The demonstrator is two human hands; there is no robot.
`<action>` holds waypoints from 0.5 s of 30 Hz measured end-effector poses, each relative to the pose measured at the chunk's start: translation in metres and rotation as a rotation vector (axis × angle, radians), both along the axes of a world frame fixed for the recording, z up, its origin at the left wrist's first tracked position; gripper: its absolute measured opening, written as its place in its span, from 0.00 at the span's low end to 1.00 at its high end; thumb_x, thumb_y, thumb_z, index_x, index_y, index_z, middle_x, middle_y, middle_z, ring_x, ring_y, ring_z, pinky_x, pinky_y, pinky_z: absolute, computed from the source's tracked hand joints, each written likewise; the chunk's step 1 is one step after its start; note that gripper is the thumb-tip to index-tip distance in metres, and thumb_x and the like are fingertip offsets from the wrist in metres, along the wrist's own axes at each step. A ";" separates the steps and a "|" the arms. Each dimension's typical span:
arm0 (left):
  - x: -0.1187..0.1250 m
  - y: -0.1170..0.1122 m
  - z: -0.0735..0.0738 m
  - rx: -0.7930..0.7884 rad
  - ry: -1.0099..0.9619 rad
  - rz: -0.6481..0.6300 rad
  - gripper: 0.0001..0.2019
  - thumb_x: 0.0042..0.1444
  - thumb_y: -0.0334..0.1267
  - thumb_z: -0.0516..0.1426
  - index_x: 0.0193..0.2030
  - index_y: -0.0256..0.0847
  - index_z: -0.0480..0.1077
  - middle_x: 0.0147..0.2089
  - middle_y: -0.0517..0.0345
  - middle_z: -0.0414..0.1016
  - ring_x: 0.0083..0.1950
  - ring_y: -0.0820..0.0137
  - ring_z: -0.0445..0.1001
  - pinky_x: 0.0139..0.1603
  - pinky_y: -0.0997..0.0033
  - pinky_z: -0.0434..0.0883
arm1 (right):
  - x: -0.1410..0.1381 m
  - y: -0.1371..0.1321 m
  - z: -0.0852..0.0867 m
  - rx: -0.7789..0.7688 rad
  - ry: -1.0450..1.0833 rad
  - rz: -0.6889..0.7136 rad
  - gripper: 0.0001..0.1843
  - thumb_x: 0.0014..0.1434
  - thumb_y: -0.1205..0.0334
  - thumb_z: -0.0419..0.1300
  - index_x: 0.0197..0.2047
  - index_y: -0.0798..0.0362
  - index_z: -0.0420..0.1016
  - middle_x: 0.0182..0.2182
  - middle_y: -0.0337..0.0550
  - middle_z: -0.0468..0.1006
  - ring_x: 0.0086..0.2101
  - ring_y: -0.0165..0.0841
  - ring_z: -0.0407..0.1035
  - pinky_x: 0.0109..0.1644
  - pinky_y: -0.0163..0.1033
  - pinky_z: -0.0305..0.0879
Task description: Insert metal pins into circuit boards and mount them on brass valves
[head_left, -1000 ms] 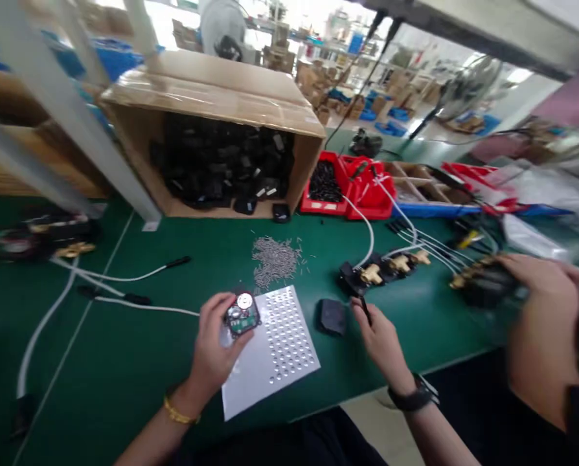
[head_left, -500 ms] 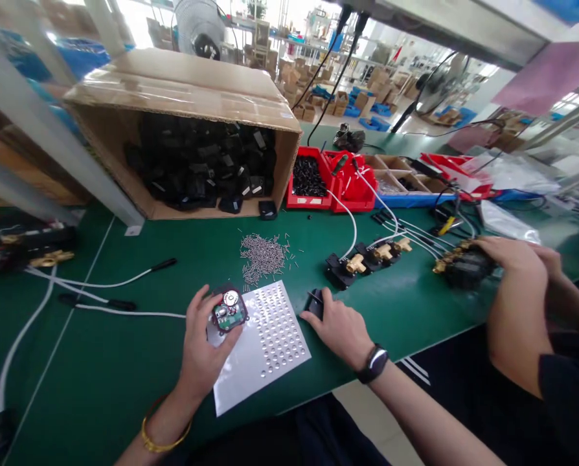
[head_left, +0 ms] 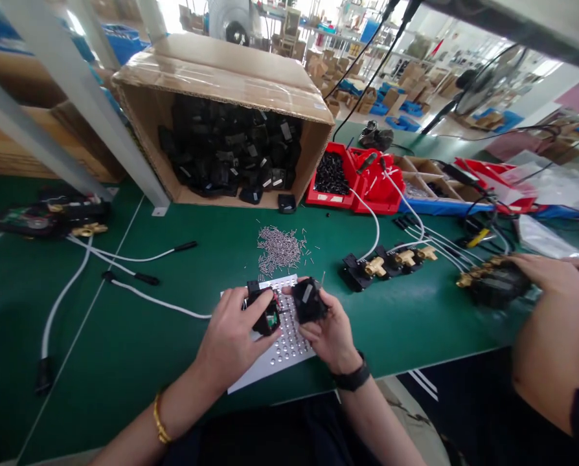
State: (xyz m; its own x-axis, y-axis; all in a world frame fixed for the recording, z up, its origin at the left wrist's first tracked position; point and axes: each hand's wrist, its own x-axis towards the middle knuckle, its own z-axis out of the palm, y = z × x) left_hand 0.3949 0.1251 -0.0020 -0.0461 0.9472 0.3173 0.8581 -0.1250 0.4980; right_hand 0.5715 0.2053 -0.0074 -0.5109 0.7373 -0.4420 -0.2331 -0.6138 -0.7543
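Note:
My left hand (head_left: 236, 323) is closed around a black housing with a green circuit board (head_left: 271, 320) inside, tilted toward the right. In my right hand (head_left: 335, 327) is a black plastic cover (head_left: 309, 301) with a small pale label, held up off the bench. The two parts are close together but apart. Beneath them lies a white sheet (head_left: 250, 375) bearing rows of small shiny round dots. A pile of small metal screws (head_left: 280, 249) rests just beyond the sheet.
Behind stands a cardboard box (head_left: 226, 71) full of black covers. Red bins (head_left: 331, 175) sit to its right. Brass valve fittings (head_left: 375, 266) with white cables lie mid-right, and more cables (head_left: 158, 304) at left. A co-worker's arm (head_left: 552, 310) handles a bagged part at far right.
My right hand has lifted the black cover from the bench and brought it left over the sheet. My left hand has tilted the housing toward it. The view has shifted left.

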 end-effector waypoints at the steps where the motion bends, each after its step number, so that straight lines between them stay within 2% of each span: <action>1: 0.002 0.001 0.005 -0.026 0.046 -0.016 0.24 0.52 0.45 0.59 0.55 0.43 0.64 0.44 0.49 0.65 0.45 0.59 0.64 0.44 0.57 0.68 | -0.009 -0.001 -0.003 -0.036 0.036 0.002 0.19 0.55 0.46 0.51 0.47 0.44 0.61 0.29 0.34 0.69 0.14 0.20 0.35 0.16 0.29 0.33; 3: 0.005 0.003 0.012 -0.084 0.111 -0.026 0.24 0.51 0.44 0.59 0.56 0.43 0.64 0.42 0.49 0.64 0.43 0.58 0.63 0.42 0.57 0.67 | -0.023 -0.002 -0.007 -0.021 0.049 0.030 0.18 0.54 0.47 0.53 0.46 0.44 0.62 0.25 0.31 0.66 0.13 0.19 0.34 0.15 0.28 0.33; 5: 0.007 0.005 0.015 -0.124 0.148 -0.009 0.24 0.51 0.43 0.59 0.55 0.42 0.64 0.41 0.49 0.64 0.42 0.58 0.63 0.41 0.57 0.67 | -0.029 -0.003 -0.007 0.090 0.024 0.071 0.18 0.56 0.48 0.53 0.46 0.46 0.63 0.24 0.31 0.65 0.13 0.19 0.38 0.14 0.27 0.40; 7: 0.007 0.006 0.014 -0.147 0.168 0.005 0.23 0.49 0.42 0.60 0.53 0.42 0.65 0.40 0.49 0.64 0.42 0.58 0.63 0.41 0.57 0.67 | -0.030 -0.004 -0.003 0.289 -0.045 0.132 0.17 0.57 0.50 0.52 0.48 0.48 0.64 0.30 0.36 0.68 0.17 0.22 0.54 0.21 0.29 0.57; 8: 0.007 0.006 0.013 -0.155 0.165 0.011 0.22 0.49 0.41 0.61 0.52 0.42 0.66 0.40 0.50 0.65 0.42 0.57 0.63 0.42 0.57 0.67 | -0.030 -0.004 0.000 0.408 -0.096 0.175 0.17 0.58 0.51 0.51 0.48 0.49 0.64 0.35 0.39 0.70 0.24 0.26 0.63 0.30 0.32 0.64; 9: 0.007 0.006 0.011 -0.154 0.145 0.014 0.23 0.49 0.40 0.61 0.53 0.42 0.65 0.41 0.50 0.65 0.43 0.57 0.64 0.43 0.56 0.67 | -0.029 -0.005 0.003 0.530 -0.154 0.220 0.17 0.59 0.52 0.50 0.50 0.49 0.63 0.41 0.41 0.69 0.34 0.30 0.66 0.40 0.36 0.66; 11: 0.007 0.006 0.006 -0.129 0.054 0.013 0.29 0.48 0.40 0.62 0.56 0.40 0.60 0.43 0.49 0.66 0.45 0.57 0.64 0.46 0.55 0.66 | -0.028 -0.007 0.008 0.745 -0.279 0.301 0.19 0.61 0.53 0.48 0.53 0.51 0.61 0.48 0.45 0.67 0.46 0.36 0.63 0.53 0.42 0.60; 13: 0.006 0.007 0.000 -0.078 -0.079 0.007 0.38 0.46 0.41 0.63 0.62 0.37 0.51 0.47 0.48 0.66 0.47 0.57 0.64 0.48 0.55 0.65 | -0.030 -0.009 0.010 0.880 -0.414 0.316 0.20 0.63 0.54 0.46 0.55 0.53 0.58 0.48 0.47 0.67 0.47 0.38 0.63 0.53 0.44 0.59; 15: 0.004 0.009 -0.008 -0.035 -0.188 0.000 0.41 0.46 0.41 0.63 0.63 0.37 0.47 0.49 0.47 0.66 0.48 0.57 0.64 0.50 0.55 0.64 | -0.034 -0.011 0.009 0.969 -0.560 0.302 0.21 0.62 0.54 0.46 0.56 0.53 0.57 0.48 0.49 0.67 0.46 0.39 0.64 0.52 0.46 0.60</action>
State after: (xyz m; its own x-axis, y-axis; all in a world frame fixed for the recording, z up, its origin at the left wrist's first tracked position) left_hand 0.3986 0.1343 -0.0101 -0.1011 0.9576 0.2696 0.7492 -0.1050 0.6540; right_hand 0.5380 0.1941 0.0020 -0.6350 0.7723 0.0215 0.3397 0.3040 -0.8901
